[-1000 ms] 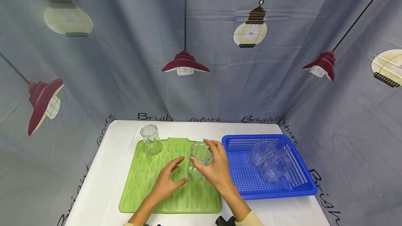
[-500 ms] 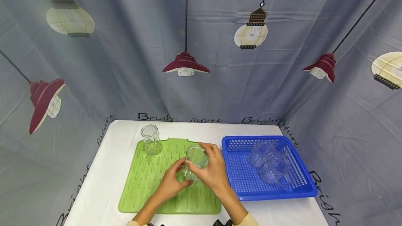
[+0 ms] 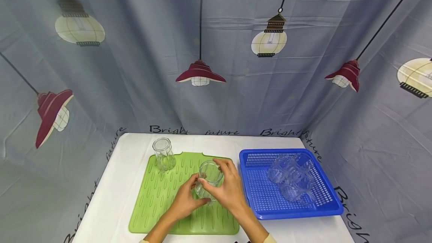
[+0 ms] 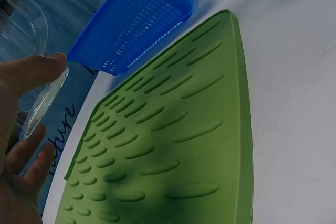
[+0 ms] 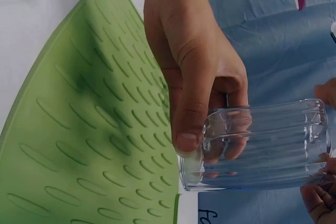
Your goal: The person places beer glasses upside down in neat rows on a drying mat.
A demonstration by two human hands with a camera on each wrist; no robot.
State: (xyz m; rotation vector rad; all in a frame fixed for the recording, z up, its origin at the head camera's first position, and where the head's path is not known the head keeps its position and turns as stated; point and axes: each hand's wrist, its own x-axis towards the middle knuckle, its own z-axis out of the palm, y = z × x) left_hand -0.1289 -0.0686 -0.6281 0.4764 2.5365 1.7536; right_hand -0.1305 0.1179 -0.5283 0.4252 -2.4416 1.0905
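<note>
Above the green mat point(image 3: 152, 205) I hold a clear drinking glass point(image 5: 273, 140) between both hands. My left hand point(image 3: 185, 200) grips its lower end, thumb on the near side and fingers on the far side; the right wrist view shows this grip closely. The right hand point(image 3: 231, 188) grips the upper end with spread thumb and fingers. Only its fingertips show at the edge of the right wrist view. On the mat's far left corner stands a second clear glass point(image 3: 164, 156).
Right of the mat sits a blue perforated basket point(image 3: 276, 215), with several clear glass mugs point(image 3: 291, 179) clustered in its right part. Both rest on a white-covered table point(image 3: 111, 190). A grey-blue curtain point(image 3: 141, 96) printed with lamps surrounds the table.
The left hand has closed in from beside the glass and now grips its lower end. The right hand has brought the glass slightly left and nearer to me.
</note>
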